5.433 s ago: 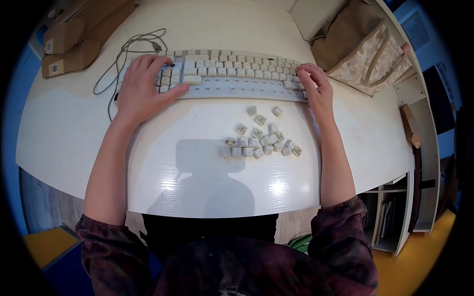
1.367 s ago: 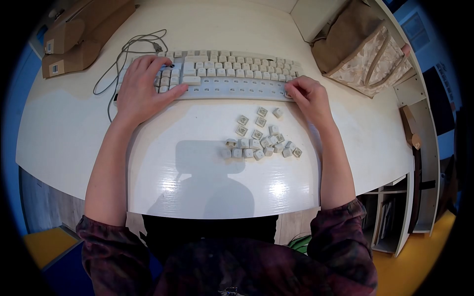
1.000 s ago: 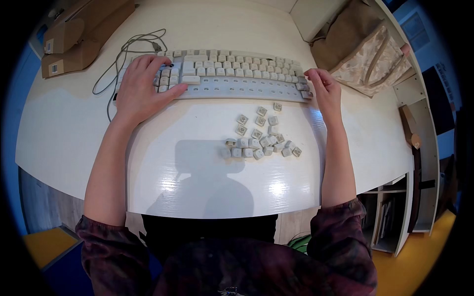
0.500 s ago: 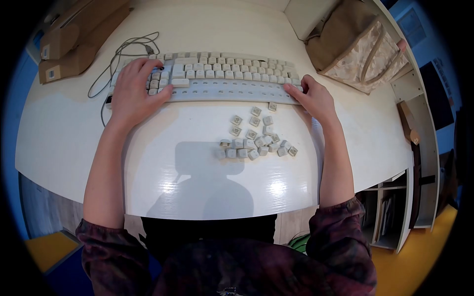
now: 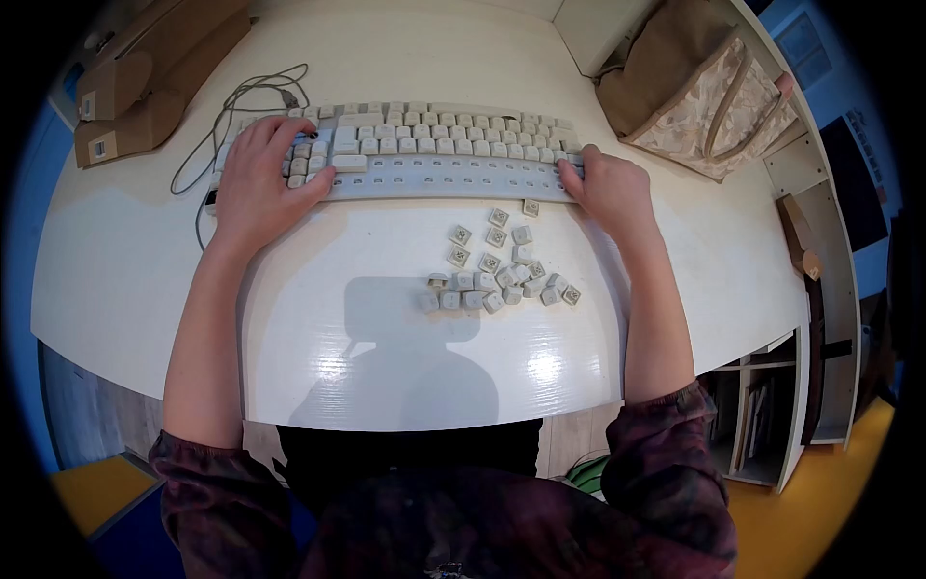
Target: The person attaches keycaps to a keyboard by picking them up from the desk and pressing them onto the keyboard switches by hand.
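Observation:
A pale keyboard (image 5: 424,172) lies across the desk, its number pad on my left. Its two nearest rows are largely bare, with small key mounts showing; rows of keycaps (image 5: 434,132) remain on the far side. My left hand (image 5: 258,179) rests over the keyboard's left end, thumb and forefinger spread apart on the keys. At the right end, my right hand (image 5: 612,188) is closed, its thumb against the near bare rows; what lies between its fingers is hidden. Several loose keycaps (image 5: 492,261) are scattered on the desk nearer to me, some upside down.
A thin cable (image 5: 231,101) loops behind the left end of the keyboard. Brown cardboard (image 5: 145,106) stands at the back left of the white desk (image 5: 135,251). A brown bag (image 5: 694,106) sits at the back right, by a shelf unit (image 5: 772,386).
My right hand has moved slightly, its fingers curling in more over the keyboard's right end. My left hand stays on the left end. The loose keycaps lie as before.

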Demonstrator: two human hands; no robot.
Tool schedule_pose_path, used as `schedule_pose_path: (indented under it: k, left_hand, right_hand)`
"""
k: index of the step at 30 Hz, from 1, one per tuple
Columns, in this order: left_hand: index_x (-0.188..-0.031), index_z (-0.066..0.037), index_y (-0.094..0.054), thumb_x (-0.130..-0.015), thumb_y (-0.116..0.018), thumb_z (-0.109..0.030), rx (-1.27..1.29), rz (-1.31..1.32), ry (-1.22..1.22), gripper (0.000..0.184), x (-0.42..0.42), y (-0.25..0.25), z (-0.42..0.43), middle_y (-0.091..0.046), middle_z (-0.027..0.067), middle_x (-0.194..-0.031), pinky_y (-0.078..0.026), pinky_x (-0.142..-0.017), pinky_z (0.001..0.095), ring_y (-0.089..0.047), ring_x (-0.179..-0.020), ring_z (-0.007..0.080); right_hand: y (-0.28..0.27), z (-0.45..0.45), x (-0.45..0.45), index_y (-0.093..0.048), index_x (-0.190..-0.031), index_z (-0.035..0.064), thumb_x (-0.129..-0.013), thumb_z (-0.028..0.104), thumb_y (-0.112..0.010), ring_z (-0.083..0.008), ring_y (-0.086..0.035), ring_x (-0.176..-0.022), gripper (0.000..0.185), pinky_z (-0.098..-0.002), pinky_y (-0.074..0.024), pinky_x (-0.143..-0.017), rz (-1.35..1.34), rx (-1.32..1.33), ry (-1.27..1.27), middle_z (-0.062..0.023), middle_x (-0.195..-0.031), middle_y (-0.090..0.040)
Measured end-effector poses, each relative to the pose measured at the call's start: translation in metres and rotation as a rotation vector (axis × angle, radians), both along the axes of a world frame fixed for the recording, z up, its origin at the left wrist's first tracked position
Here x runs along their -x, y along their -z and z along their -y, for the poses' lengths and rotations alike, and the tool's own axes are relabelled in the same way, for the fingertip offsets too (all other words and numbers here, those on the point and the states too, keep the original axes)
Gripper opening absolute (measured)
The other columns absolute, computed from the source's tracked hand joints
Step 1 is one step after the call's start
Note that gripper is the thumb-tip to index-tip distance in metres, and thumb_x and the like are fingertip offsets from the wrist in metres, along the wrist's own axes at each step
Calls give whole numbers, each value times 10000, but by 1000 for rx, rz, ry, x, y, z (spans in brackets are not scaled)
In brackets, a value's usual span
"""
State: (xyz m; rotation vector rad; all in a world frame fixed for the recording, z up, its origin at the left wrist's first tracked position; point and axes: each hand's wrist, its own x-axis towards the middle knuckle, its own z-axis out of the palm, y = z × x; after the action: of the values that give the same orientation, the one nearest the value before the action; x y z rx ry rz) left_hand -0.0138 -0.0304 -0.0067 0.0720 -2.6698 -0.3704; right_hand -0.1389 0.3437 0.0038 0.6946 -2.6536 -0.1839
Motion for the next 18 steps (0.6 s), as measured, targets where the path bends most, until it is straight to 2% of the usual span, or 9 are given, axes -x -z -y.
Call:
schedule_pose_path:
  k: [9, 12, 18]
  left_hand:
    - [-1208, -120, -613, -776, -721, -310, 1, -15, -12, 484, 3, 3, 3, -582, 107, -1270, -439, -1022, 413, -533, -1224, 306]
    - [-1203, -121, -613, -773, -723, -309, -2, -9, 0, 482, 2, 0, 0, -584, 113, -1257, -441, -1016, 419, -536, -1211, 313]
    - [-1193, -128, -612, -773, -726, -307, -19, -17, 2, 471, 1, 0, 2, -586, 106, -1235, -438, -1016, 417, -535, -1202, 310]
  right_hand:
    - [18, 3, 10, -615, -797, 84, -979, 299, -526, -268, -666, -551, 296, -401, -520, -514, -116, 20, 35, -93, -597, -662]
    - [19, 0, 8, -607, -804, 84, -998, 280, -505, -268, -663, -532, 294, -402, -517, -498, -131, 68, 3, -95, -583, -656]
    - [13, -1, -1, -589, -818, 96, -1028, 342, -487, -275, -653, -517, 340, -411, -514, -490, -87, 77, -35, -91, -566, -645]
